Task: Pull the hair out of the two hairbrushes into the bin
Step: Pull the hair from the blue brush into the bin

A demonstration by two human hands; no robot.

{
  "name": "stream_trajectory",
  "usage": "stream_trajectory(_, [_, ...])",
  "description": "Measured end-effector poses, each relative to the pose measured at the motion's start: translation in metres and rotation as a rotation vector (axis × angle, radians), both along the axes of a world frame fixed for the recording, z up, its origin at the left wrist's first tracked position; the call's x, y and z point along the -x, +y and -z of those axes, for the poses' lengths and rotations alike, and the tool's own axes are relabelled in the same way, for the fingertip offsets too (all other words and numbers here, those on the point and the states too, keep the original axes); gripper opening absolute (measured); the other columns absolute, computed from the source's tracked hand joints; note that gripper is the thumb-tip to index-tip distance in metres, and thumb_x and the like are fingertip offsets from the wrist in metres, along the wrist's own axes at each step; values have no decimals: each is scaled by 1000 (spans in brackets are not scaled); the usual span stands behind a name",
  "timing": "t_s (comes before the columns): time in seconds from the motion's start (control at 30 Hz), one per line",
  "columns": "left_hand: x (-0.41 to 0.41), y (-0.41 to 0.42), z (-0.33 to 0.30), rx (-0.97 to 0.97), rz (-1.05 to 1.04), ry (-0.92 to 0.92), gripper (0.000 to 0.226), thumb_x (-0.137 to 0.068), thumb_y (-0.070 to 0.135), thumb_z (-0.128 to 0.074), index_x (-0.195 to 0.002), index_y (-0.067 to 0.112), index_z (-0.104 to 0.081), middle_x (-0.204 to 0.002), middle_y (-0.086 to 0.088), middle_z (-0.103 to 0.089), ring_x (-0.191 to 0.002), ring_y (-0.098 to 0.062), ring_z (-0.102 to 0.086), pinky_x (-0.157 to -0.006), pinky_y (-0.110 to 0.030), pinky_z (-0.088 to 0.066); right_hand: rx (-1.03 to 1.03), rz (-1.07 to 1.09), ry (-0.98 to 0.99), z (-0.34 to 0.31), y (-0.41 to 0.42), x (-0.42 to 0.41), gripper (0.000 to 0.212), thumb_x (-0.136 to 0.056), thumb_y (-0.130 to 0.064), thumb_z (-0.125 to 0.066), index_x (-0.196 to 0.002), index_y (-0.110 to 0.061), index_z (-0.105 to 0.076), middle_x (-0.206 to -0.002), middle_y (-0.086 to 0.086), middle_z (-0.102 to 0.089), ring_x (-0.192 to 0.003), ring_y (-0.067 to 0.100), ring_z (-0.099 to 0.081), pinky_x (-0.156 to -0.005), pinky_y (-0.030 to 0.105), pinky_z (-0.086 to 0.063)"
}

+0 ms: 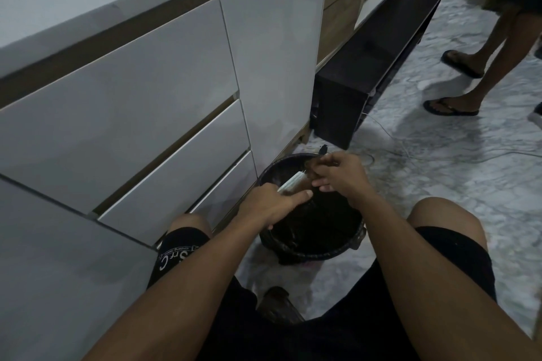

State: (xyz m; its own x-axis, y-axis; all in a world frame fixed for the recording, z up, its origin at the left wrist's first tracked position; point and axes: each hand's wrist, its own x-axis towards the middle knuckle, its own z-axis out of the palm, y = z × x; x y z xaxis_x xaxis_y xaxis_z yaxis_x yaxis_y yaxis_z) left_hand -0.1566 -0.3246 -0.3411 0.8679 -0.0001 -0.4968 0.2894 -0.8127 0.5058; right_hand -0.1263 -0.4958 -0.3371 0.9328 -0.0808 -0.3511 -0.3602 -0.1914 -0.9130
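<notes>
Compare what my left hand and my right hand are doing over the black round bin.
The left hand lies flat and low, gripping the pale hairbrush, thumb stretched along it; the right hand sits higher, fingers bunched in a pinch at the brush's far end. The left hand crosses the near left rim of the black round bin; the right hand hangs nearer the far rim. Both are bare and over the bin's opening.

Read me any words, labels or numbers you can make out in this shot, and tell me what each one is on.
Black shorts, left leg: white print with large letters, seemingly "S" and "C", seen upside down; the word as a whole is unreadable.
Same print, small line of text above the letters: too small and blurred to read.
Bin, hairbrush, cabinet drawers: no text visible.
</notes>
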Motion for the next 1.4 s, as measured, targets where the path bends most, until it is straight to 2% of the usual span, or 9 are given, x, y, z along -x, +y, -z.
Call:
stream_trajectory(0.17, [1, 3, 6, -92, 72, -76, 66, -73, 81, -46, -66, 16, -57, -65, -2, -59, -63, -22, -61, -53, -29, -41, 58, 1, -22, -5, -4, 2, 14, -84, -4, -67, -82, -18, -64, -83, 7, -71, -67, 15, -68, -53, 23, -48])
stream_trajectory(0.3, [-1, 7, 8, -30, 34, -56, 61, -81, 74, -45, -61, 17, -56, -66, -5, -62, -60, -23, -63, -56, -29, -46, 132, 141, -74, -9, -10, 0, 29, -77, 5, -70, -68, -22, -68, -78, 3, -71, -68, 15, -67, -49, 18, -45])
stream_trajectory(0.4, [-5, 9, 9, 0, 26, -76, 56, -83, 71, -46, -68, 18, -58, -67, -4, -62, -59, -23, -62, -57, -30, -49, 104, 221, -44, -9, -13, 0, 25, -78, 3, -71, -71, -21, -69, -85, 8, -73, -71, 19, -68, -49, 20, -46])
stream_trajectory(0.6, [-7, 10, 10, 36, -36, -108, 53, -86, 57, -44, -98, 10, -66, -78, -6, -63, -67, -25, -64, -62, -32, -50, -15, -68, 45, -19, -14, 3, 26, -79, 7, -56, -94, -10, -69, -91, 8, -71, -86, 23, -71, -72, 39, -58])
stream_trajectory(0.7, [-7, 8, 6, 40, -49, -125, 49, -87, 45, -45, -109, 7, -65, -90, -8, -61, -78, -25, -60, -61, -31, -41, -109, -85, 113, -18, -11, 5, 12, -85, -17, -64, -93, -10, -70, -96, 9, -74, -89, 25, -73, -74, 42, -61])
stream_trajectory(0.83, [-5, 5, 6, 32, -19, -205, 43, -88, 43, -47, -110, 9, -62, -101, -12, -66, -86, -29, -60, -65, -31, -41, -54, -97, 102, -13, -2, 8, 39, -75, -42, -78, -86, -8, -65, -92, 6, -76, -82, 21, -75, -68, 36, -62])
stream_trajectory(1.03, [-3, 2, 3, -5, 23, -256, 41, -97, 42, -46, -112, 7, -60, -95, -8, -59, -82, -19, -50, -67, -29, -35, 63, -144, 26, -7, 5, 9, 26, -77, -2, -77, -82, -10, -53, -72, 8, -64, -57, 16, -65, -52, 26, -50])
stream_trajectory(1.27, [-2, 5, 5, 60, 10, -207, 44, -97, 44, -47, -109, 5, -63, -89, -5, -58, -74, -18, -54, -57, -27, -35, 133, 124, -56, 0, -6, 3, 15, -80, -3, -73, -77, -15, -65, -79, 8, -70, -71, 21, -69, -72, 40, -61])
stream_trajectory(1.4, [-4, 0, 4, 97, -22, -178, 43, -95, 45, -47, -106, 6, -63, -91, -10, -66, -76, -24, -62, -63, -30, -42, 153, 53, -42, 1, -5, 1, 17, -73, -6, -64, -78, -21, -68, -85, 0, -71, -89, 24, -68, -81, 47, -59])
